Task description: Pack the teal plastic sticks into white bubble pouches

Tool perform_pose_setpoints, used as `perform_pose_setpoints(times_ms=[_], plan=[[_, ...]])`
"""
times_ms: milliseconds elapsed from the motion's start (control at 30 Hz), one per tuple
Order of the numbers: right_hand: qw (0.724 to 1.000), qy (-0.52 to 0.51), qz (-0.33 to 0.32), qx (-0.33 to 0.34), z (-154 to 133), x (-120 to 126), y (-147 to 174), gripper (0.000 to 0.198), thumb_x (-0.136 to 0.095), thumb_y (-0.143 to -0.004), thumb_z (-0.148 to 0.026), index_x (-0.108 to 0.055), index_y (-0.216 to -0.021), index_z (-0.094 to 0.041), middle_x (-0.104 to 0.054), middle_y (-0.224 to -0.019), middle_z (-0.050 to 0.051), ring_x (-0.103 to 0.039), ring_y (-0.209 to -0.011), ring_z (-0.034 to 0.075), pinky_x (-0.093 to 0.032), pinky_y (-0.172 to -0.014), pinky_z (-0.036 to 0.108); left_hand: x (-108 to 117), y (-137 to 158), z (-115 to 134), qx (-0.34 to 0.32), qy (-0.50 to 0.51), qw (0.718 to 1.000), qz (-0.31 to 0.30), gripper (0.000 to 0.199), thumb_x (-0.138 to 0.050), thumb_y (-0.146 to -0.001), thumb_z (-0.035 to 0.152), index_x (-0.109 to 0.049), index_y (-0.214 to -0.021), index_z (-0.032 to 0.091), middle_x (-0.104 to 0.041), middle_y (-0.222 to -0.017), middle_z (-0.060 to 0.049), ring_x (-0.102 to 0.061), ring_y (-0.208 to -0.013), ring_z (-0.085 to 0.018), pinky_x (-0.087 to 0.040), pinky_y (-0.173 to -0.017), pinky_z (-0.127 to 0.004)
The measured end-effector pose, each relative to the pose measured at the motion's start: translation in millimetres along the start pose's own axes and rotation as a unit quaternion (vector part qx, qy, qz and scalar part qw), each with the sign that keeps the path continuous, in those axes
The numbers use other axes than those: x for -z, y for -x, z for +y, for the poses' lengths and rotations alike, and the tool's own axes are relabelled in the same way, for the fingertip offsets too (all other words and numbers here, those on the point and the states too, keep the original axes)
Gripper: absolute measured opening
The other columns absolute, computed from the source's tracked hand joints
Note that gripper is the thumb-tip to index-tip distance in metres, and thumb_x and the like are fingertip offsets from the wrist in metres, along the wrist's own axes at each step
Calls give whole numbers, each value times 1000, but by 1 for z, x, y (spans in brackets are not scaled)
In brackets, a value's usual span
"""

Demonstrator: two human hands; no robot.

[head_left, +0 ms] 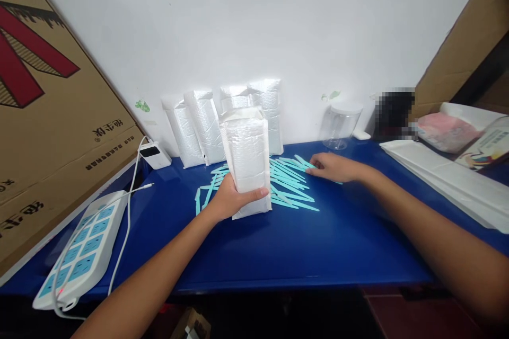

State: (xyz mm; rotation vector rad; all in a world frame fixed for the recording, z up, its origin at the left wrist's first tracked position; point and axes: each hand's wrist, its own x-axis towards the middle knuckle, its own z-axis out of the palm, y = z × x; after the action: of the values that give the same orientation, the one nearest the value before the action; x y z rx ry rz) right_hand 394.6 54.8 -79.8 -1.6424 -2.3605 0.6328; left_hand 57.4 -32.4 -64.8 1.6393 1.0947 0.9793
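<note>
My left hand grips a white bubble mailer near its bottom, thumb across the front; the mailer stands upright with its top end toward the wall. Behind it, several more bubble mailers lean against the wall. A loose pile of thin turquoise strips lies spread on the blue table, partly hidden by the held mailer. At the right end of this pile, my right hand has its fingers closed together on the strips; what exactly sits between its fingertips is hard to see.
A white power strip with a cable lies at the left, near a white power bank. A clear jar stands by the wall. Flat white mailers and a pink package lie at the right. A large cardboard box borders the left side.
</note>
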Motion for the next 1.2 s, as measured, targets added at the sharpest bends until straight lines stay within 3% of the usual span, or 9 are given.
perform_pose_setpoints(times_ms=[167, 300, 433, 533, 633, 700, 933, 1200], plan=[[1000, -14, -4, 3, 4, 4, 4, 35, -42, -103, -51, -46, -83, -23, -69, -85, 8, -62, -72, 21, -45, -67, 33, -1, 1, 1, 13, -11, 1000, 12, 69, -92, -73, 48, -66, -130, 18, -74, -127, -12, -71, -117, -33, -59, -99, -46], [998, -57, 23, 4, 0, 13, 8, 34, -40, -104, -52, -41, -85, -24, -63, -79, 5, -58, -68, 20, -44, -66, 33, 5, 0, 3, 21, -10, 1000, 2, 69, -93, -71, 49, -66, -128, 18, -75, -126, -11, -70, -117, -34, -59, -98, -45], [982, -67, 163, 62, -4, 29, 14, 37, -47, -102, -56, -47, -84, -24, -56, -76, 3, -52, -70, 20, -42, -67, 34, 21, -3, 8, 52, 0, 993, -105, 61, -88, -78, 50, -67, -127, 20, -76, -121, -9, -72, -112, -33, -58, -96, -45], [960, -173, 205, 78, -3, 42, 21, 43, -52, -100, -64, -49, -83, -24, -48, -70, -1, -45, -63, 17, -37, -60, 32, 30, -4, 11, 71, -12, 980, -185, 61, -88, -78, 48, -66, -129, 23, -75, -123, -7, -70, -115, -32, -56, -97, -44], [933, -299, 171, 99, -3, 50, 27, 44, -60, -96, -67, -52, -89, -24, -44, -69, -3, -38, -58, 14, -32, -55, 30, 32, -5, 10, 89, -15, 974, -206, 64, -88, -78, 48, -65, -133, 24, -73, -130, -7, -68, -120, -32, -55, -99, -43], [927, -324, 154, 109, -4, 51, 30, 45, -63, -94, -68, -53, -89, -24, -43, -69, -3, -36, -57, 13, -30, -54, 29, 31, -5, 8, 105, -16, 972, -212, 64, -89, -78, 47, -64, -134, 25, -72, -132, -7, -67, -121, -32, -55, -99, -43], [965, -166, 147, 139, -23, 46, 36, 44, -63, -95, -64, -60, -81, -22, -57, -74, 1, -49, -68, 17, -39, -62, 30, 30, -5, 8, 109, -8, 966, -236, 57, -88, -80, 46, -67, -128, 25, -73, -127, -6, -69, -117, -30, -55, -97, -41], [969, -146, 56, 190, -42, 40, 43, 41, -65, -94, -62, -74, -88, -22, -71, -87, 3, -61, -81, 21, -43, -71, 32, 28, -3, 7, 122, -19, 958, -260, 65, -88, -79, 47, -65, -136, 27, -73, -128, -5, -69, -115, -29, -55, -93, -37]])
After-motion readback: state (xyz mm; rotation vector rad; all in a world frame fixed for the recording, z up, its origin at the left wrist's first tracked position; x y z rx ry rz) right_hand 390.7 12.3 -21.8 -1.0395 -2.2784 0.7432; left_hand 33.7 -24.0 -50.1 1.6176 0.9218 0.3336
